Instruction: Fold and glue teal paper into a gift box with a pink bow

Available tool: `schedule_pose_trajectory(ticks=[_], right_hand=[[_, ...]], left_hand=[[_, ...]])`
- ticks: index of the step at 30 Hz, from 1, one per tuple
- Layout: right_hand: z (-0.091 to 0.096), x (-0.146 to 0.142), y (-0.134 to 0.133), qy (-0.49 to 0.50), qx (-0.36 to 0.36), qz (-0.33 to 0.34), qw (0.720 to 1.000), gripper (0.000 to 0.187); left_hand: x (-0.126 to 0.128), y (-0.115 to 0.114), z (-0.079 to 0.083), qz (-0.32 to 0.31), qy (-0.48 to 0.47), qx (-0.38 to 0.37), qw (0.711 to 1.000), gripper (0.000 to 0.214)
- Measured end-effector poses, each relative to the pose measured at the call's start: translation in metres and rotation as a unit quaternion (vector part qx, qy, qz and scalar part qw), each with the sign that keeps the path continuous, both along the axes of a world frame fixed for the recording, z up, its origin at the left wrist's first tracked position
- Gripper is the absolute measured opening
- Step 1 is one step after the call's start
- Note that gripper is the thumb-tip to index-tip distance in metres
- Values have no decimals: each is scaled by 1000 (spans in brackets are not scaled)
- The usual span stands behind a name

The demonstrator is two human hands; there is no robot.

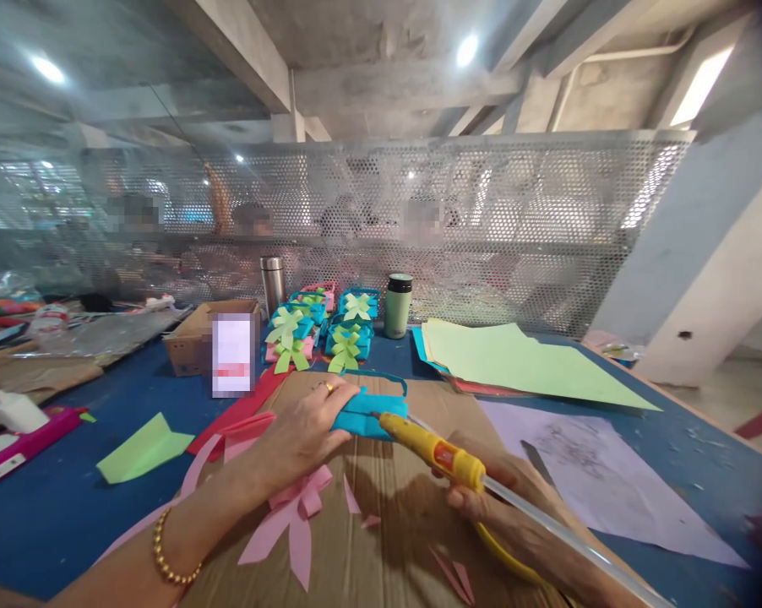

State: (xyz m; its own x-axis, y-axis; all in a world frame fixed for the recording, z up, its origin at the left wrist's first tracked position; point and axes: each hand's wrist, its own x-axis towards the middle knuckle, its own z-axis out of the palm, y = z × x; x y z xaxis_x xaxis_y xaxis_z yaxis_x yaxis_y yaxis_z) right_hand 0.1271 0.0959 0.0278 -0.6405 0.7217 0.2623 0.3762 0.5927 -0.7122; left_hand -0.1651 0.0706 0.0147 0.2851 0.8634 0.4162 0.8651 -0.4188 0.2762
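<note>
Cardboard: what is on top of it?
A pink bow and pink scraps lie on the cardboard. The left hand, holding the blue bag, and right hand, with the glue gun, cover parts; anything there is hidden.

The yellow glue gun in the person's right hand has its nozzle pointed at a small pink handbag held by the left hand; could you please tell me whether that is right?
Not quite: the small handbag is blue, not pink, as the head view shows. The left hand does hold it, and the yellow glue gun in the right hand is pointed at it.
</note>
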Motion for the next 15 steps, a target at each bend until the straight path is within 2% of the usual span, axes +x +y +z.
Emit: schedule_pose_trajectory(ticks=[3, 6, 10, 15], right_hand=[[0, -2, 0, -2, -9, 20, 1000, 31], [1, -2, -1, -22, -10, 1, 1000, 25], [0, 0, 1, -33, -18, 7, 999, 25], [-2, 2, 2, -67, -29, 28, 997, 20]], left_hand=[[2, -1, 1, 3, 6, 20, 1000, 51], [3, -1, 3, 12, 15, 23, 1000, 47], [3, -2, 3, 30, 19, 24, 999, 48], [3, -3, 4, 6, 16, 20, 1000, 46]])
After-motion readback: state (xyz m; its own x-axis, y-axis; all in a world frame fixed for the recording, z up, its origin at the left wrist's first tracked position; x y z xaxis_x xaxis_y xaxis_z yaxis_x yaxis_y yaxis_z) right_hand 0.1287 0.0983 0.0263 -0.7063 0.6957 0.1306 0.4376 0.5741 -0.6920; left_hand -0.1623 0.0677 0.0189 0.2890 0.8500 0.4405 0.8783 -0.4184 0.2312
